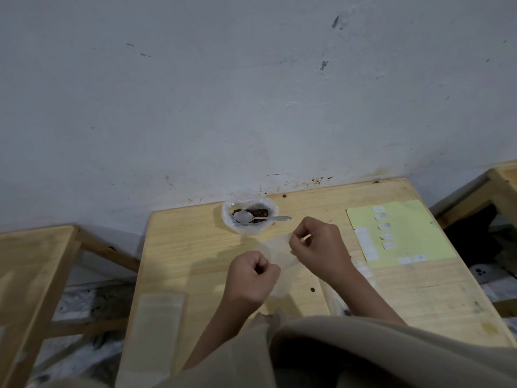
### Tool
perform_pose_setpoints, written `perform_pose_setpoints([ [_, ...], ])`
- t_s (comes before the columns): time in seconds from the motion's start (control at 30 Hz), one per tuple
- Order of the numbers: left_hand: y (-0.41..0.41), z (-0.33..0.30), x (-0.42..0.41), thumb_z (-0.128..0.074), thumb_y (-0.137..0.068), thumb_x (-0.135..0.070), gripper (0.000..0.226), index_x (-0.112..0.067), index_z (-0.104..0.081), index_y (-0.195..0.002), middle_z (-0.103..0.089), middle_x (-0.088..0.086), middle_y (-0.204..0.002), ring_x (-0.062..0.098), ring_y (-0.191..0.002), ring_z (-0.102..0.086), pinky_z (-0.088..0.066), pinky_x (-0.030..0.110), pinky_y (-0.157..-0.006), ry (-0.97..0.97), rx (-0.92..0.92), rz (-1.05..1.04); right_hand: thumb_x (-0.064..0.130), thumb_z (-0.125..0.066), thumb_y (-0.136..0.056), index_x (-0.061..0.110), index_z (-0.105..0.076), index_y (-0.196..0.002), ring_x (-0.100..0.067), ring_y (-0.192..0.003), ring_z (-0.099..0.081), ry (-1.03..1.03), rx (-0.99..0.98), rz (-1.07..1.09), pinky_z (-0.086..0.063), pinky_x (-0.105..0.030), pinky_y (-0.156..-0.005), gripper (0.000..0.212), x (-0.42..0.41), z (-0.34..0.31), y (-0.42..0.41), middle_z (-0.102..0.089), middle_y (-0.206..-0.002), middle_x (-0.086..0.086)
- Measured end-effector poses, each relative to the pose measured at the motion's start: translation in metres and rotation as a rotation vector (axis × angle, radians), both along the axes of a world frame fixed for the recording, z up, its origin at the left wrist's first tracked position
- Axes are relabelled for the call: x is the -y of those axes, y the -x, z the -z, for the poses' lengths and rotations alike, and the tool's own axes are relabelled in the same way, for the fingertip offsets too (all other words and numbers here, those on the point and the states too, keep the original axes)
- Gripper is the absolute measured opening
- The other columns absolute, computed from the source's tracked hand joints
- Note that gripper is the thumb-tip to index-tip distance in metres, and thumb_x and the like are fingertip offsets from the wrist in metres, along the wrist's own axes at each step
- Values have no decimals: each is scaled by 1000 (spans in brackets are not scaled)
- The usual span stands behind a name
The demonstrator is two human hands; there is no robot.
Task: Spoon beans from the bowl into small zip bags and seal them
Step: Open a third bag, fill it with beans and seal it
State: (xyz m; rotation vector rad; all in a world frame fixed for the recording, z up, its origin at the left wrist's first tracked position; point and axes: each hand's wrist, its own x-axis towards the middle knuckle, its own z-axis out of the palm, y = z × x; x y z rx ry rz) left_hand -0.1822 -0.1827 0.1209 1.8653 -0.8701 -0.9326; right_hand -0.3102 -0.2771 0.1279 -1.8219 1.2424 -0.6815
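A clear bowl (249,217) with brown beans stands at the table's far edge by the wall. A metal spoon (260,217) lies across it, handle pointing right. In front of the bowl, both hands hold a small clear zip bag (277,252) above the table. My left hand (253,275) pinches its near edge with curled fingers. My right hand (319,245) pinches its far right edge. The bag is faint and partly hidden by the hands; whether it holds beans I cannot tell.
A yellow sheet (414,236) with several small white bags lies at the table's right. A flat clear packet (156,323) rests at the near left. One loose bean (312,289) lies near my right wrist. Wooden furniture (33,275) stands to the left.
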Motion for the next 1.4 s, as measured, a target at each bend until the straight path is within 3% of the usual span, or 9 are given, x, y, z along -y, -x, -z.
perform_pose_setpoints([
  [0.1,-2,1,3,-63,-75,-2,26,-9,-49,-55,-56,9,-53,18,-59,-58,-49,42,-55,12,-43,-64,10,-67,-84,19,-56,-71,-13,-59,-69,-17,54,-65,-55,-34,-56,19,-1,-2,1,-66,-74,4],
  [0.27,3,-1,7,-66,-81,-4,34,-17,-45,-57,-51,-1,-57,10,-57,-50,-39,22,-54,147,-23,-67,-8,-59,-78,15,-70,-72,-13,-70,-68,125,-7,-262,-56,-34,-65,27,0,1,1,-70,-82,-1],
  [0.37,4,2,3,-73,-74,-24,23,-26,-52,-82,-56,-12,-86,2,-76,-53,-43,19,-69,252,127,-35,-8,-59,-79,11,-74,-81,-11,-74,-65,141,-26,-292,-51,-20,-67,24,0,1,0,-69,-81,3],
  [0.47,-4,6,-1,-74,-61,-51,76,-25,-41,-124,-36,-13,-127,3,-122,-37,-30,16,-101,311,418,102,-7,-61,-77,11,-74,-78,-5,-74,-62,84,68,-252,-45,-10,-65,22,-1,-2,3,-64,-75,14],
  [0.57,-4,10,-3,-69,-50,-70,115,-24,-18,-143,-17,-16,-142,6,-136,-16,-21,43,-112,267,630,187,-5,-70,-73,11,-73,-76,-6,-72,-63,-32,137,-229,-49,-17,-63,17,-4,-4,3,-66,-74,7],
  [0.63,-1,12,-4,-66,-46,-75,125,-27,-8,-145,-13,-9,-149,10,-139,-9,-15,58,-113,201,664,224,2,-80,-66,15,-72,-73,-10,-71,-64,-112,165,-211,-53,-23,-63,17,-7,-7,1,-67,-76,-2],
  [0.77,0,17,-3,-63,-45,-75,129,-34,9,-143,-4,-12,-148,10,-140,-2,4,52,-111,131,704,261,7,-88,-52,25,-63,-65,-1,-65,-57,-216,107,-195,-48,-19,-58,34,-8,-12,-3,-65,-73,1],
  [1.13,-33,50,-13,-70,-56,-69,113,-1,-31,-139,-44,18,-141,29,-133,-38,-31,49,-107,261,977,305,19,-95,-41,16,-63,-77,-11,-65,-57,-391,-60,-266,-45,-23,-56,48,20,-24,-2,-61,-73,4],
  [1.4,-60,67,-16,-51,-58,-89,122,-5,-21,-142,-36,19,-147,31,-137,-29,-20,45,-111,48,920,428,22,-94,-44,15,-64,-81,-10,-64,-57,-437,-150,-318,-44,-21,-55,49,32,-18,-16,-63,-76,3],
])
